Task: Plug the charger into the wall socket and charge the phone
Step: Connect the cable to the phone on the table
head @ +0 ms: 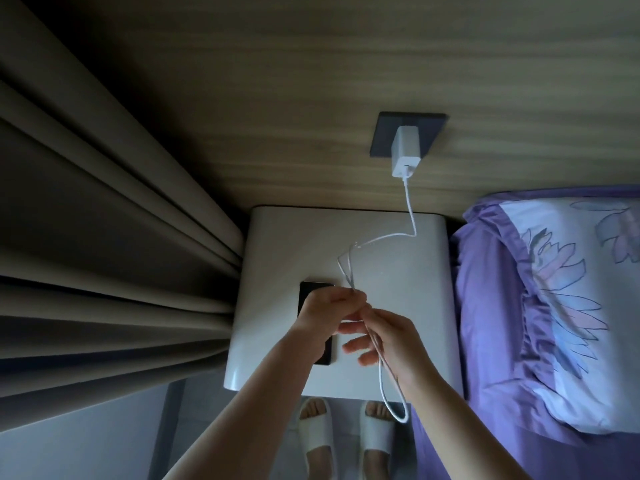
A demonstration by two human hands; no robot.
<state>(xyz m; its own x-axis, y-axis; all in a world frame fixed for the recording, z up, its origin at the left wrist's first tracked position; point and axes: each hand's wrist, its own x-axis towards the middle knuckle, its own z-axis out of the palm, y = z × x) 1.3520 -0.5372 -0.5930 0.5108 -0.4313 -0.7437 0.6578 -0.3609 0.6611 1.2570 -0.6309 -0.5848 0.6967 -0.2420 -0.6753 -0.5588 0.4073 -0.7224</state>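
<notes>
Charger (405, 152) is already in the socket (382, 138), phone (313, 292) flat on the table (398, 271) below it, but both hands (360, 323) are pinching the looped cable (410, 209), so one hard tug could probably yank the charger loose.

The phone (317, 323) lies on the tabletop (398, 271). The charger (405, 152) sits in the wall socket (381, 136) behind it. The bed (540, 306) is right, the curtain (104, 254) left.

Dim room: curtain (104, 254), wood wall (311, 64), white nightstand (398, 271), purple bed (502, 306).
</notes>
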